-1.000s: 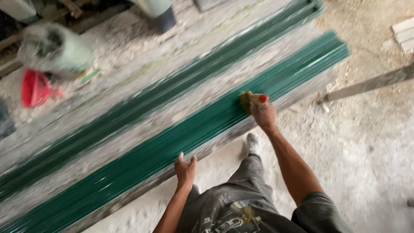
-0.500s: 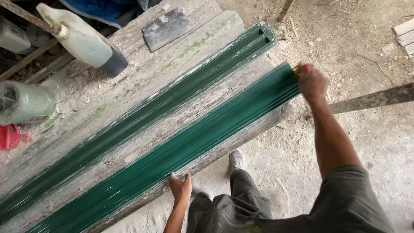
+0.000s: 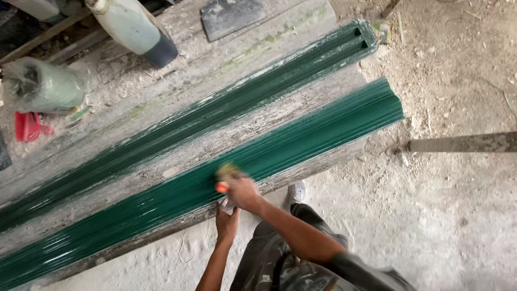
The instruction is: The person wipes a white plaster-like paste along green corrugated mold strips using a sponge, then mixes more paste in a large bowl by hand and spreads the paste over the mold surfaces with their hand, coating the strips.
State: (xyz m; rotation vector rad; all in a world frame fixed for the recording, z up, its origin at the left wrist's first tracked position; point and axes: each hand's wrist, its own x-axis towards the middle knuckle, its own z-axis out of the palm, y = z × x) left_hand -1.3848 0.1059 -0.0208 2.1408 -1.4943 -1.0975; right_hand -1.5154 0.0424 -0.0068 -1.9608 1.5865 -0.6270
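My right hand (image 3: 243,193) grips a paintbrush (image 3: 225,175) with an orange-red handle and blurred bristles, pressed on the near green moulding (image 3: 301,141). This long ribbed strip, wet and glossy with green paint, lies along the front of a worn wooden plank bench (image 3: 177,164). My left hand (image 3: 226,222) rests fingers up against the bench's front edge, just below the right hand. A second green-painted moulding (image 3: 258,89) lies parallel, further back on the bench.
At the back stand a pale plastic jug with a dark cap (image 3: 133,27), a flat grey scraper (image 3: 231,16), a plastic-wrapped bundle (image 3: 43,86) and a red object (image 3: 27,126). A grey bar (image 3: 463,143) lies on the dusty floor at right. My legs and shoe (image 3: 295,193) are below.
My right hand swept the brush out to the right end of the near moulding, then back left to its middle. The left hand stayed at the bench edge.
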